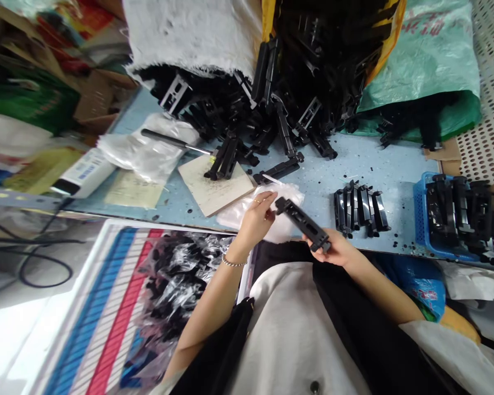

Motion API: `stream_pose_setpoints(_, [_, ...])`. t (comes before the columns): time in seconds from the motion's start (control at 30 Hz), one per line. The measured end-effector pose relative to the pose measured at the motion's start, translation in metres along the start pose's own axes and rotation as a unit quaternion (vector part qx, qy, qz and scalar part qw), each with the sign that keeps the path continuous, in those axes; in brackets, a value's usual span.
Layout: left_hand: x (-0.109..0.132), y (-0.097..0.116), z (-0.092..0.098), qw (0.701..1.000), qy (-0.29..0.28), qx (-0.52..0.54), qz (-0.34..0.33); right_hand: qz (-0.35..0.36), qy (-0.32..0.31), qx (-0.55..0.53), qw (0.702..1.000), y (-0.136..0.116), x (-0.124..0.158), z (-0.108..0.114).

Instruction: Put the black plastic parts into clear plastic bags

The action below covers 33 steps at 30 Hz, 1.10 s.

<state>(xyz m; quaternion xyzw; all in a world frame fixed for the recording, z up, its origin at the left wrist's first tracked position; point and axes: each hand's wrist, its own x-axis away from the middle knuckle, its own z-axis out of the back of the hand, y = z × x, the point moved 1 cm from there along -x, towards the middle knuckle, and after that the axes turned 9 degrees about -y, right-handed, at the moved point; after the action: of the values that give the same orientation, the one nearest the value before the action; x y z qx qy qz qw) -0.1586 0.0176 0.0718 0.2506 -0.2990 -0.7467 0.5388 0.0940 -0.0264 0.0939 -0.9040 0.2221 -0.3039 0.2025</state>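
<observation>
A: What do the hands have?

B: One long black plastic part (302,224), held over the near edge of the pale blue surface (354,164), just above the person's lap. The right hand (333,249) grips its near end, fingers curled round it. The left hand (257,216) pinches the far end between thumb and fingertips; a bracelet (233,262) sits on that wrist.

A: And right under them?

B: A crumpled clear plastic bag (286,195) lies on the surface behind the left hand, touching it or nearly so; I cannot tell which.

A: What crowds the surface?

B: A big heap of the same black parts (271,104) spills from a white sack (193,33) and a yellow-edged bag at the back. A short row of black parts (360,211) stands on edge just right of the hands, and a blue basket (422,219) holding more sits at the right edge. Left of the heap there is a piece of cardboard (214,189) with a few parts lying on it, a screwdriver-like tool (173,141) resting on another clear bag, and a green woven sack (428,66) at the far right.

A: Below the surface?

B: On the left, a striped bag (107,307) holds black parts wrapped in clear plastic.
</observation>
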Motion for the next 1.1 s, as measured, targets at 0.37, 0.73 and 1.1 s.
stream_pose_setpoints(0.37, [0.047,0.042,0.0,0.995,0.029,-0.048,-0.087,0.032,0.125,0.202,0.971,-0.005,-0.041,-0.01])
stream_pose_setpoints(0.73, [0.052,0.057,-0.008,0.989,0.025,0.051,-0.135,0.11,0.113,0.038,0.987,0.005,-0.042,-0.027])
stream_pose_setpoints(1.1, [0.038,0.049,-0.032,0.998,-0.005,-0.035,-0.059,0.2,0.203,0.213,0.935,0.015,-0.058,-0.008])
